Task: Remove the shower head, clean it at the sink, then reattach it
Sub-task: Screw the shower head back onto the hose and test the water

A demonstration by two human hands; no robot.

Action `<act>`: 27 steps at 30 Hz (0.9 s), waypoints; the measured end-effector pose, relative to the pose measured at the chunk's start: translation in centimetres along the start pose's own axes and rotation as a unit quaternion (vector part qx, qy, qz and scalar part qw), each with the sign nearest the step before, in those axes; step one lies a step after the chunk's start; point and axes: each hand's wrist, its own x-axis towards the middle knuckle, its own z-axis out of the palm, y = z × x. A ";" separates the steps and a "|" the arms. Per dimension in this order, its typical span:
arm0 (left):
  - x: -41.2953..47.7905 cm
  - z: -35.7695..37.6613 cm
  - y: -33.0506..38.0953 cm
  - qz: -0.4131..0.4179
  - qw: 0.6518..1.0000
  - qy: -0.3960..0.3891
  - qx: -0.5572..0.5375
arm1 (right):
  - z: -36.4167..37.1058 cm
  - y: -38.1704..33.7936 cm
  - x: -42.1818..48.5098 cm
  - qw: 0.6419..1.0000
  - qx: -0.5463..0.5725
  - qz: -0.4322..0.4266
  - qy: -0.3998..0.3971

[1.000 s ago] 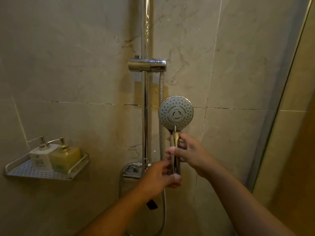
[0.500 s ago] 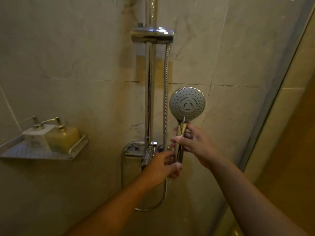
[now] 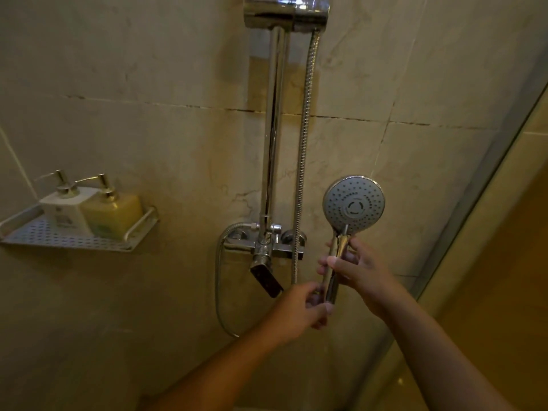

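The round chrome shower head (image 3: 353, 204) stands upright, its grey nozzle face turned toward me, right of the chrome riser rail (image 3: 274, 134). My right hand (image 3: 360, 269) grips its handle just under the head. My left hand (image 3: 299, 311) is closed around the bottom end of the handle, where the hose joins; the joint itself is hidden by my fingers. The metal hose (image 3: 305, 120) hangs down from the empty holder (image 3: 286, 11) on the rail at the top edge.
The mixer valve (image 3: 267, 247) with a dark lever sits on the tiled wall left of my hands. A perforated white shelf (image 3: 44, 235) at the left carries two pump bottles (image 3: 112, 213). A glass shower screen (image 3: 474, 209) runs diagonally at the right.
The view has tilted down, so the holder has slid to the top edge and the mixer valve has come into sight. Both hands keep their grip on the handle.
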 end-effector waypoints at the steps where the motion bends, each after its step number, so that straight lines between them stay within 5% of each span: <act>1: 0.2 -0.2 0.6 0.009 1.000 0.000 0.015 | -0.2 -0.6 0.2 1.000 -0.004 -0.009 0.002; 10: 3.5 -7.4 16.7 0.183 0.962 0.058 0.194 | -2.7 -12.0 3.9 0.992 -0.033 -0.121 0.011; 18: 6.1 -12.5 26.7 0.299 0.863 0.332 0.236 | -3.5 -20.0 6.2 0.982 0.020 -0.185 0.036; 27: 10.7 -10.4 27.2 0.224 0.928 0.295 0.033 | -3.5 -20.1 7.0 0.985 0.007 -0.166 0.054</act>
